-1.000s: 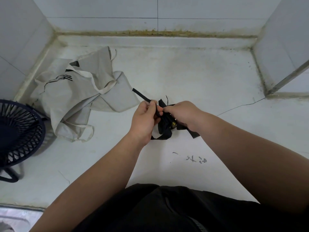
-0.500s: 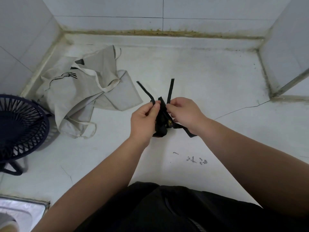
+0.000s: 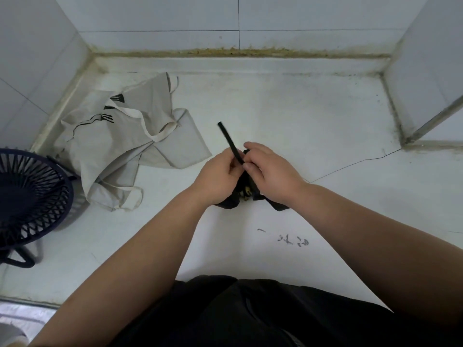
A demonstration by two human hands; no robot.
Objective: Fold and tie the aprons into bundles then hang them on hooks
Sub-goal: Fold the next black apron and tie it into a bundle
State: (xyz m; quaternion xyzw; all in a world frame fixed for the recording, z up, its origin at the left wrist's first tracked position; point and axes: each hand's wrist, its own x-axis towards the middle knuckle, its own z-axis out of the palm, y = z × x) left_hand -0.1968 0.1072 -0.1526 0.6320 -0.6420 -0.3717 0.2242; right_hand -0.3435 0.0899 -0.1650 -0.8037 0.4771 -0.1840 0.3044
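Our left hand and right hand curl round the bundle, both seemingly pinching its strap, which sticks up between them; an apron lies left.

**Black apron bunched in the hands, beige apron lying loose**

The black apron is gathered into a small, tight bundle, gripped between the left hand and the right hand over the middle of the white surface. A small brass-coloured fitting shows at its middle. One narrow black strap rises from between the fingers, slanting away and to the left. The beige apron, printed with black utensil drawings, lies unfolded and crumpled on the surface, well apart to the left, its ties loose.
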